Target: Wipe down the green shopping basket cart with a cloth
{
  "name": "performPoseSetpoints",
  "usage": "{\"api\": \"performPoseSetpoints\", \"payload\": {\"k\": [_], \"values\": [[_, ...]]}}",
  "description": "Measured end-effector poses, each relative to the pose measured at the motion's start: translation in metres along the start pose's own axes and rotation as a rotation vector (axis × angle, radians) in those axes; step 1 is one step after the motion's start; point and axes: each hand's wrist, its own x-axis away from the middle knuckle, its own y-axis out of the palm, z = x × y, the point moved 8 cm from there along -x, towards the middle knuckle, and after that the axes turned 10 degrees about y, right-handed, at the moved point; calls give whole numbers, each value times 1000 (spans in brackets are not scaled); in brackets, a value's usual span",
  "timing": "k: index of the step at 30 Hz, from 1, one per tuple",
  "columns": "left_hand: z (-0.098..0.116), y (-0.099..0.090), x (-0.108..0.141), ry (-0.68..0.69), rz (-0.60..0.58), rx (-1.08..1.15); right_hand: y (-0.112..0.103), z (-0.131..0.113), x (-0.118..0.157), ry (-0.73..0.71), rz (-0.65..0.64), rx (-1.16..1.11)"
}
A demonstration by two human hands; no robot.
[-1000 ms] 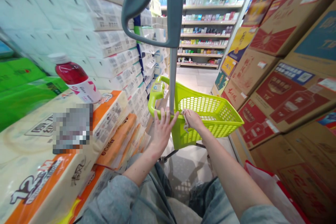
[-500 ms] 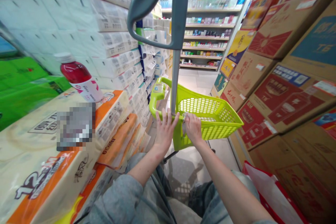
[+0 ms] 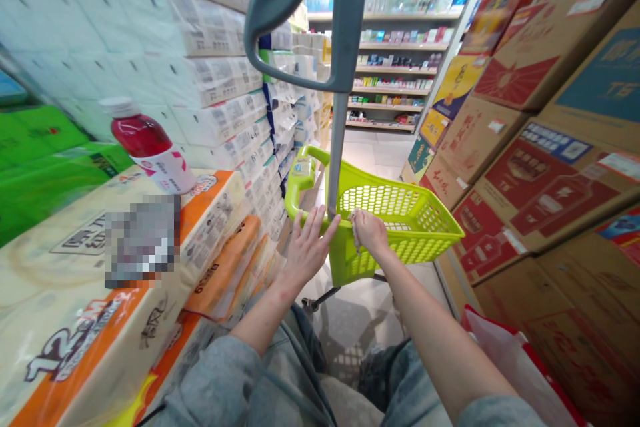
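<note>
Lime-green plastic forms a wheeled shopping basket [image 3: 345, 263] in a store aisle, directly ahead of a seated person whose two hands meet its near rim. The basket's long axis runs crosswise, from its looped handle [image 3: 293, 190] on the left out to the open mesh end at right. The right hand [image 3: 371, 232] is nearer that mesh end, its fingers closed on a crumpled pale cloth or tissue [image 3: 357, 237] held against the rim. The left hand [image 3: 307, 250] lies nearer the looped handle, fingers spread and gripping nothing, their tips at the rim. A grey upright pole [image 3: 339, 140] rises from the rim beside the left thumb, on the left side of the right hand; whether thumb and pole touch cannot be told. To the left, a red-and-white bottle [image 3: 163, 170] stands on a wrapped paper pack [image 3: 65, 293], near an object obscured by pixelation [image 3: 143, 240]. Stacked cartons [image 3: 535, 167] line the right side.
</note>
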Motion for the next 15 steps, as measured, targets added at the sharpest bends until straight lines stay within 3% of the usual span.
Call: {"api": "performPoseSetpoints", "payload": {"k": [6,15], "values": [[-24,-6,9,-70,60,-15,-4,3,2,-62,92,-50],[-19,4,7,-91,64,-53,-5,17,38,-296,425,-106]]}}
